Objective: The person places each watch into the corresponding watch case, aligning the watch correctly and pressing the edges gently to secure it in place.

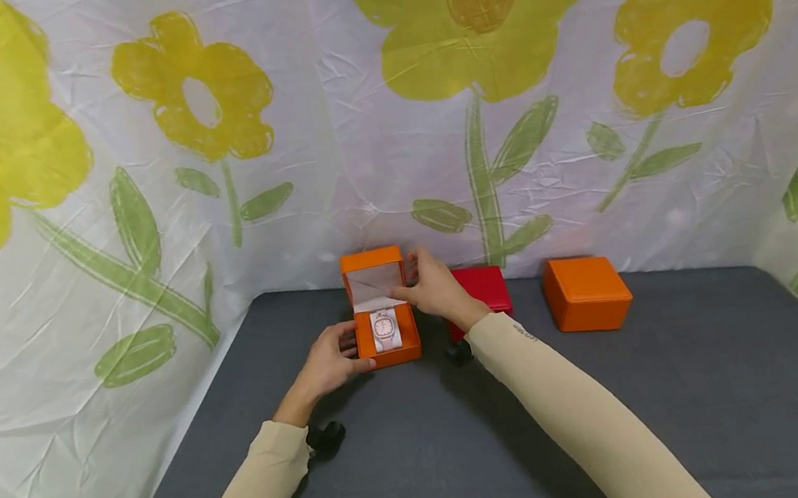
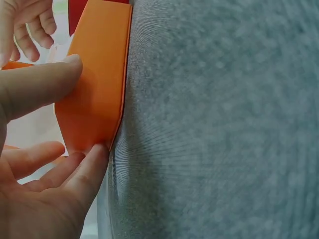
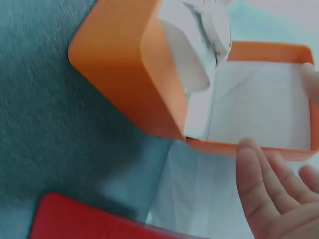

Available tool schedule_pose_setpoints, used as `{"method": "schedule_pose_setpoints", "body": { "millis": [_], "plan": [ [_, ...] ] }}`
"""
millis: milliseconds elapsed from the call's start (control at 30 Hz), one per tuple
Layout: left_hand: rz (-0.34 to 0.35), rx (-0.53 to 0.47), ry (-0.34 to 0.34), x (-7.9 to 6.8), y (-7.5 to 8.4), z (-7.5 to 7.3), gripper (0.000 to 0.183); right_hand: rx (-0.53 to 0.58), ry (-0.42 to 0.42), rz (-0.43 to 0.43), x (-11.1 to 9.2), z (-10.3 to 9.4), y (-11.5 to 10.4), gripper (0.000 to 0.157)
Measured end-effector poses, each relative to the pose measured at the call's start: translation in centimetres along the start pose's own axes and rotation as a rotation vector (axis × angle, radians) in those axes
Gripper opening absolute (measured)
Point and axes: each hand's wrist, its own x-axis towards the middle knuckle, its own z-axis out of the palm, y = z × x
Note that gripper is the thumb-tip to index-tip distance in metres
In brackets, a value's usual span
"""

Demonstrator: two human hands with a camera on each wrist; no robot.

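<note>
An orange watch box (image 1: pixel 398 358) stands with its hinged lid (image 1: pixel 370 259) raised, showing a pale lining. Inside, a wristwatch (image 1: pixel 383 327) with a squarish silver case and light strap is wrapped on a white cushion. My left hand (image 1: pixel 327 364) grips the box's near left corner, thumb on the orange front (image 2: pixel 94 99) and fingers round the side. At the lid's right edge is my right hand (image 1: pixel 441 284), its fairly straight fingers (image 3: pixel 251 172) touching the lid's outer side. The right thumb overlaps the lid's lower right in the head view.
A red box (image 1: pixel 483 288) sits just right of the watch box, partly behind the right wrist. Further right is a closed orange box (image 1: pixel 586 292). All stand on a grey cloth-covered table (image 1: pixel 427 464), with a flower-printed white curtain (image 1: pixel 331 191) behind.
</note>
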Motion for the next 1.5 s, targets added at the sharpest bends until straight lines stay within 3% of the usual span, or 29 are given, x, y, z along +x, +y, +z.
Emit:
{"method": "schedule_pose_setpoints", "body": {
  "millis": [100,167,300,500,733,1000,1233,1500],
  "plan": [
    [-0.003,-0.026,-0.003,0.1,-0.2,-0.1,0.074,-0.036,0.002,-0.043,0.9,-0.3,-0.1,0.085],
    [0.003,-0.038,-0.004,0.3,-0.3,-0.1,0.074,-0.065,-0.014,-0.082,1.6,-0.5,-0.1,0.085],
    [0.017,-0.042,-0.006,0.4,-0.5,-0.2,0.074,-0.09,-0.054,-0.109,2.6,-1.1,-0.3,0.068],
    [-0.014,-0.079,-0.013,0.5,-0.6,-0.3,0.075,-0.06,-0.095,-0.103,3.0,-1.5,-0.3,0.048],
    [-0.021,-0.092,-0.003,0.6,-0.4,-0.3,0.073,0.049,-0.17,-0.141,2.5,-2.2,-0.2,0.037],
    [0.016,-0.149,-0.014,0.6,-0.4,-0.3,0.09,-0.149,-0.168,-0.277,1.1,-2.5,-0.3,0.036],
    [0.047,-0.2,-0.019,0.4,-0.6,-0.3,0.106,-0.121,-0.191,-0.307,0.2,-1.9,0.2,0.034],
    [0.061,-0.173,0.002,0.5,-0.5,-0.3,0.113,-0.183,-0.163,-0.345,-0.3,-1.8,0.2,0.041]
  ]
}}
